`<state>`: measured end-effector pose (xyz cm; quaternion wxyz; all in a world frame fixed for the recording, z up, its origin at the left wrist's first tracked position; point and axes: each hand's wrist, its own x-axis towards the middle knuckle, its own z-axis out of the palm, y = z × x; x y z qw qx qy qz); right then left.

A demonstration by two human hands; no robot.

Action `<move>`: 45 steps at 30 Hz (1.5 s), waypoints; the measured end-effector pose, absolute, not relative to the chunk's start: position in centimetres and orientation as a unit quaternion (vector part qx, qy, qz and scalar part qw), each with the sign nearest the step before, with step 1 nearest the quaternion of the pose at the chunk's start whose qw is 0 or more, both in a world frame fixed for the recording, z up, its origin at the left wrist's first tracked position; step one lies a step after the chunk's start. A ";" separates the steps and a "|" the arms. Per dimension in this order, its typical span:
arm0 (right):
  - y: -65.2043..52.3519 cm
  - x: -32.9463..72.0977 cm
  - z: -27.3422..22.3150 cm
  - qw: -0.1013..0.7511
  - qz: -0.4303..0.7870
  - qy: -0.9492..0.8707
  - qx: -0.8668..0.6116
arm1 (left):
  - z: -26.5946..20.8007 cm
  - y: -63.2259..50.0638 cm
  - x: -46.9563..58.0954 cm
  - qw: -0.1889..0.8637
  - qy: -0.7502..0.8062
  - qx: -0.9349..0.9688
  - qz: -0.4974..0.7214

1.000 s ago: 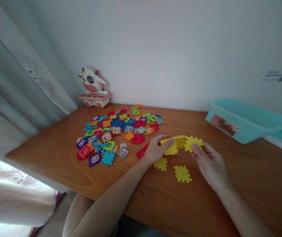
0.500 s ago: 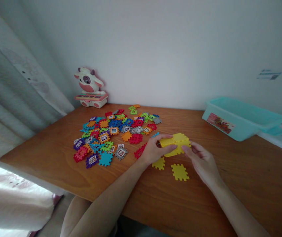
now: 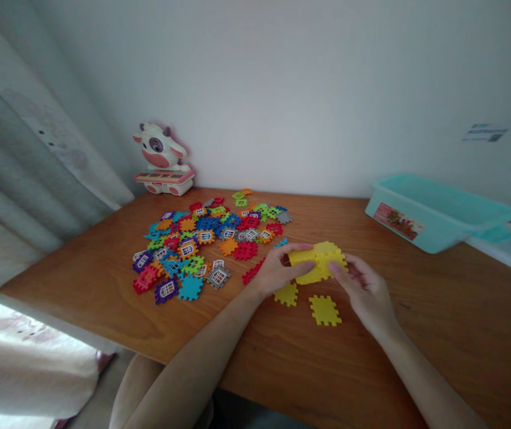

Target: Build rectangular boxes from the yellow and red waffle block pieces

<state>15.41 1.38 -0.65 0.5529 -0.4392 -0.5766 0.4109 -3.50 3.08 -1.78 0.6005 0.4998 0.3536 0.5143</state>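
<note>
Several yellow interlocking tiles, joined into a block (image 3: pixel 324 253), are held above the table between both hands. My left hand (image 3: pixel 279 269) grips the block's left side, thumb across the front and fingers over the top. On its right side my right hand (image 3: pixel 362 286) pinches it, thumb on the front face and fingers behind, partly hidden. Below the hands a loose yellow tile (image 3: pixel 325 310) lies flat on the table. Another yellow tile (image 3: pixel 286 294) lies to its left, partly covered by my left hand. A red tile (image 3: pixel 252 271) is just left of my left wrist.
A spread pile of colourful interlocking tiles (image 3: pixel 206 224), some with white window inserts, covers the table's (image 3: pixel 362 363) left middle. A cow-shaped toy piano (image 3: pixel 164 161) stands at the back left. At the back right is a turquoise bin (image 3: pixel 434 214). A curtain (image 3: pixel 36 125) hangs at the left.
The thumbs and the yellow block have shifted very slightly, and the block's right part is turned a little. Both hands keep their hold. The whole view has moved slightly.
</note>
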 end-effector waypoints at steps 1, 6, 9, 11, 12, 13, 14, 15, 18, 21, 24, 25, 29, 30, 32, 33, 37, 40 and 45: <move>1.3 15.3 -0.7 0.554 0.410 -0.578 -0.437 | -1.8 3.1 -3.5 0.602 0.354 0.500 0.513; 1.2 15.2 -0.7 0.556 0.422 -0.573 -0.430 | -1.4 2.8 -3.6 0.616 0.349 0.494 0.505; 1.1 15.3 -0.6 0.551 0.443 -0.557 -0.436 | -1.0 2.6 -3.6 0.622 0.352 0.487 0.502; 1.0 15.3 -0.6 0.543 0.454 -0.551 -0.441 | -0.9 2.5 -3.6 0.631 0.354 0.482 0.495; 1.0 15.3 -0.6 0.539 0.458 -0.550 -0.443 | -0.9 2.4 -3.6 0.635 0.354 0.480 0.490; 1.0 15.3 -0.5 0.536 0.461 -0.549 -0.446 | -0.9 2.4 -3.6 0.638 0.356 0.479 0.486; 0.9 15.4 -0.5 0.534 0.462 -0.548 -0.448 | -0.9 2.4 -3.6 0.638 0.359 0.480 0.484; 0.9 15.4 -0.4 0.535 0.461 -0.547 -0.450 | -1.0 2.4 -3.5 0.636 0.362 0.481 0.483; 0.8 15.3 -0.3 0.531 0.447 -0.559 -0.454 | -1.0 2.5 -3.4 0.627 0.372 0.486 0.482; 0.7 15.2 -0.3 0.522 0.433 -0.577 -0.455 | -0.9 2.5 -3.5 0.632 0.375 0.482 0.477; 0.7 15.3 -0.5 0.513 0.419 -0.589 -0.463 | -0.6 2.4 -3.5 0.633 0.376 0.485 0.472; 0.7 15.4 -0.6 0.509 0.413 -0.593 -0.468 | -0.6 2.3 -3.5 0.630 0.377 0.488 0.471; 0.5 15.4 -0.8 0.502 0.390 -0.604 -0.481 | -0.6 2.0 -3.2 0.626 0.379 0.491 0.473; 0.5 15.3 -0.8 0.501 0.387 -0.606 -0.482 | -0.7 2.0 -3.1 0.624 0.384 0.487 0.476; 0.3 15.0 -0.8 0.504 0.388 -0.605 -0.479 | -0.8 1.9 -2.9 0.616 0.399 0.479 0.482; 0.3 14.9 -0.8 0.508 0.391 -0.603 -0.475 | -0.7 1.9 -2.8 0.611 0.405 0.477 0.485; 0.2 15.0 -1.2 0.504 0.419 -0.600 -0.459 | -0.5 1.9 -2.7 0.572 0.408 0.507 0.500; 0.1 15.4 -1.5 0.485 0.429 -0.606 -0.462 | -0.4 1.8 -2.6 0.504 0.396 0.554 0.532; -0.1 14.9 -1.4 0.514 0.371 -0.614 -0.470 | -0.7 1.7 -2.5 0.439 0.377 0.583 0.570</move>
